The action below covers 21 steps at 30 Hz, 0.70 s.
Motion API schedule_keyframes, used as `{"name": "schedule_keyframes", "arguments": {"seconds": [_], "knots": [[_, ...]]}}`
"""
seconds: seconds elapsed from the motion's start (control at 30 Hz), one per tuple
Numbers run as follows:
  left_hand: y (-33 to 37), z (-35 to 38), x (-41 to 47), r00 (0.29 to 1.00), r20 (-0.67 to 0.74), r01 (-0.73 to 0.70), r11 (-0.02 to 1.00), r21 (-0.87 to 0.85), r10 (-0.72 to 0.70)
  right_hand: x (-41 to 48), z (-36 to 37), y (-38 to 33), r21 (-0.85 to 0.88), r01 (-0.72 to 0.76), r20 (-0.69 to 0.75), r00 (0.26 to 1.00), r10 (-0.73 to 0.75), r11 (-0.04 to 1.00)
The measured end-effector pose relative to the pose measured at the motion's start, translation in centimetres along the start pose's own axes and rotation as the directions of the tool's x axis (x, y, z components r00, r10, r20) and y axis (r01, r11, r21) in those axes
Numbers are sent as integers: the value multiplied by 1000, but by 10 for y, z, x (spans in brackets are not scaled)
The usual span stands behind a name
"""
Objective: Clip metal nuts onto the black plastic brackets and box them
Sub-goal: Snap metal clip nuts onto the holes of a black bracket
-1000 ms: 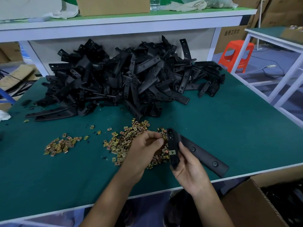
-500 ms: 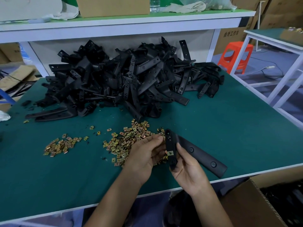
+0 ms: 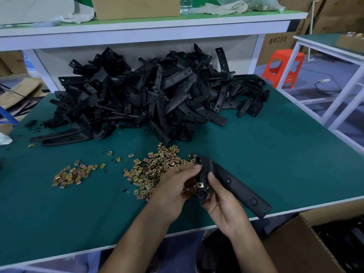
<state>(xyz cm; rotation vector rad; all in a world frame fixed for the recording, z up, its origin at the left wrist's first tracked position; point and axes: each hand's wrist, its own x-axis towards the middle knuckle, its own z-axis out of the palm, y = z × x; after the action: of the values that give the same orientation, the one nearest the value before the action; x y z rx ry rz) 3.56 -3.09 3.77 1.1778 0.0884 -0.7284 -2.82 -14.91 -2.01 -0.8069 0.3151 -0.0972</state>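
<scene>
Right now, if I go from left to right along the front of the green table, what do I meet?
Small pile of metal nuts → big pile of metal nuts → left hand → black bracket, held up → cardboard box below the table's edge.

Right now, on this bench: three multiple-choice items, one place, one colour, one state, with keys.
1. Where is the bracket pile on the table? A far side B near edge C right corner
2. What colour is the stool? A blue B orange C white
3. The held bracket? A bare B carries one nut C lying flat on the table
Key: 1A, the pile lies at the far side; 2B, its plastic is orange; 3B, a brass-coloured nut sits on it in the right hand's grip.
</scene>
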Motion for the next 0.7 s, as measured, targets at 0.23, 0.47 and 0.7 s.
{"name": "schedule_keyframes", "arguments": {"seconds": [0.23,0.47,0.7], "knots": [[-14,7,-12,999,-7,-46,989,138,47,-27,8,-1,8,-2,-125,992,3,1000],[-57,42,-20,950,306,-259,714,650,66,-131,-83,-38,388,179,-378,926,-22,904],[-66,55,-24,916,398,-326,653,683,41,-187,-161,-82,327,628,-826,553,-110,706]]}}
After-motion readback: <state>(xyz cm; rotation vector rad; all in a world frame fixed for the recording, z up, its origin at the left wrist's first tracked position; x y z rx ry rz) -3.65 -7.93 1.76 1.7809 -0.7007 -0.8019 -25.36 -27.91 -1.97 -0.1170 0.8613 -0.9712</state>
